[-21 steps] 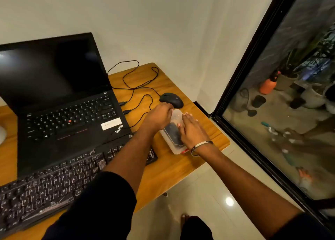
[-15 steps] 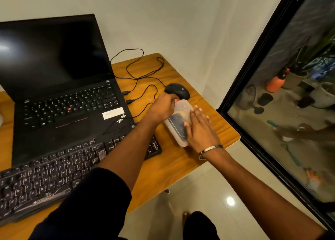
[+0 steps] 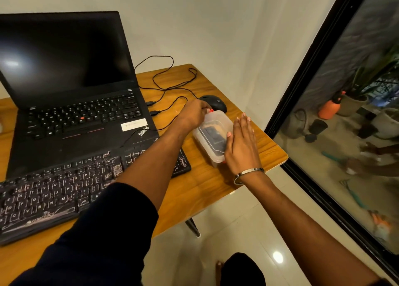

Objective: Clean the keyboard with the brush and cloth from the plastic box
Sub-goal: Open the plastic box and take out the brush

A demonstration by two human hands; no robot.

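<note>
Counted on the desk [image 3: 205,184]: one laptop [image 3: 71,104], one external keyboard [image 3: 54,190], one mouse [image 3: 214,104], one lidded plastic box [image 3: 212,132], two hands, and one wrist bangle [image 3: 248,173].

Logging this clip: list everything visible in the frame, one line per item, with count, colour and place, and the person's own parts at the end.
plastic box: 1, clear with lid on, dark contents, right part of table
keyboard: 1, black, dusty, front left of table
laptop: 1, black, open, screen dark, behind keyboard
mouse: 1, black, just beyond the box
cables: black, looped between laptop and mouse; count unclear
table: 1, wooden, against white wall
glass door: 1, black frame, right; pots and an orange sprayer outside
bracelet: 1, silver, right wrist
left hand: grips the box's far end
right hand: fingers straight, against the box's right side
</note>
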